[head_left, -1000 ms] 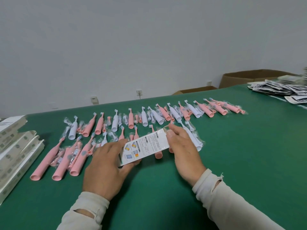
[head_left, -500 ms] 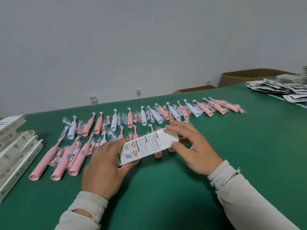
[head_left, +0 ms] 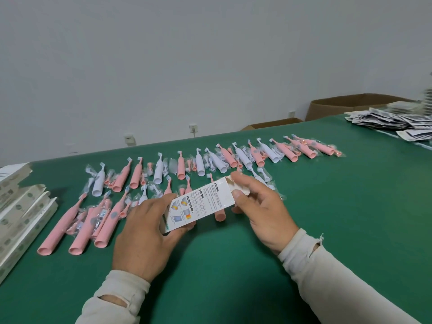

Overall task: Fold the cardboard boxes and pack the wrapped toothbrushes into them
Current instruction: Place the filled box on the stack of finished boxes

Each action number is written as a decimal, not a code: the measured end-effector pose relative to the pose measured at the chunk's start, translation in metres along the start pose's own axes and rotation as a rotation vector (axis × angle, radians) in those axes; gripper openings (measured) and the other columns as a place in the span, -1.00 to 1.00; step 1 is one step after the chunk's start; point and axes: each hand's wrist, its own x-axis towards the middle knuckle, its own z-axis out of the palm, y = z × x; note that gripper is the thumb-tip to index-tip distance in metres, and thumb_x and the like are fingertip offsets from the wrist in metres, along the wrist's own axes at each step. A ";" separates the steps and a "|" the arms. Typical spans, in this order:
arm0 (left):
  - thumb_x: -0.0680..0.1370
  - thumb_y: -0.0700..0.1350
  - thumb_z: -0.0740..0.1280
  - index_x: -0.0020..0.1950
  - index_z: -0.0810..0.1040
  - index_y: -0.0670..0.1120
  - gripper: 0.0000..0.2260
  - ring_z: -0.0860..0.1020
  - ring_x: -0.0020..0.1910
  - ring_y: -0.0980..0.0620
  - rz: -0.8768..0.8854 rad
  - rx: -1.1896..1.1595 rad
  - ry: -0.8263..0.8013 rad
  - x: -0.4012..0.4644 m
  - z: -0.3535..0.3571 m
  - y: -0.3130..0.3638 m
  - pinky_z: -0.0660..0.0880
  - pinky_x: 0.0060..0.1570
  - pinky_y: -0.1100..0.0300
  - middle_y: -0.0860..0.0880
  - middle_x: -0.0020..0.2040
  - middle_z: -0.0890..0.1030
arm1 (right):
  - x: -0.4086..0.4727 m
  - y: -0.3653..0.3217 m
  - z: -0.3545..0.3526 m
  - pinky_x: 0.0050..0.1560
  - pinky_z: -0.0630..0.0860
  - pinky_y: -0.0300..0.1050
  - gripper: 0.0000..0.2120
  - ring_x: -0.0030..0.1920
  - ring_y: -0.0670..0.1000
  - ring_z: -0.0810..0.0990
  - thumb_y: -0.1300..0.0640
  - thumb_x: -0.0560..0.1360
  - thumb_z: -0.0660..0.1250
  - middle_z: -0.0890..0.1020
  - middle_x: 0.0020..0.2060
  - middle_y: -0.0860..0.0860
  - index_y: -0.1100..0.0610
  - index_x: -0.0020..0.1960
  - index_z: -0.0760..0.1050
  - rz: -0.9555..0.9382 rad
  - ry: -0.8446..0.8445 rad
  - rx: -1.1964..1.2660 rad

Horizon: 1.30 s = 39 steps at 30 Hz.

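We grip the small white printed cardboard box [head_left: 201,205] w/ our left hand [head_left: 145,235] just above the green tabletop [head_left: 350,206], and vs. a sec ago our right hand [head_left: 261,206] has curled in, now pinching its far end flap, so end-closing looks underway; wrapped pink & white toothbrushes [head_left: 210,160] wait beyond.

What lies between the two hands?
The head view shows the white printed box, held by the left hand and right hand at opposite ends.
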 end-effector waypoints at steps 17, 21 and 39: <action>0.33 0.45 0.25 0.37 0.47 0.16 -0.32 0.45 0.13 0.01 -0.031 -0.009 -0.002 0.001 -0.001 0.000 0.49 0.01 -0.01 0.11 0.15 0.56 | -0.002 0.000 0.002 0.09 0.59 -0.01 -0.61 -0.06 -0.07 0.65 -0.06 0.47 0.38 0.67 0.12 -0.09 -0.40 0.23 0.47 -0.084 0.101 0.040; 0.33 0.45 0.22 0.38 0.47 0.14 -0.30 0.46 0.15 -0.02 -0.039 0.006 -0.011 0.000 -0.003 0.001 0.50 0.03 -0.02 0.08 0.17 0.56 | 0.001 -0.001 0.001 -0.04 0.59 -0.12 -0.73 -0.15 -0.02 0.68 -0.05 0.44 0.41 0.73 -0.04 -0.03 -0.20 0.13 0.61 -0.055 0.159 0.046; 0.39 0.33 0.42 0.34 0.48 0.19 -0.44 0.46 0.12 0.00 -0.010 0.083 0.001 0.001 -0.001 0.002 0.51 -0.07 0.02 0.10 0.15 0.57 | -0.001 -0.002 0.002 0.04 0.62 0.15 -0.85 -0.15 0.08 0.64 0.05 0.45 0.45 0.72 -0.16 -0.08 -0.21 -0.08 0.68 -0.032 0.193 -0.031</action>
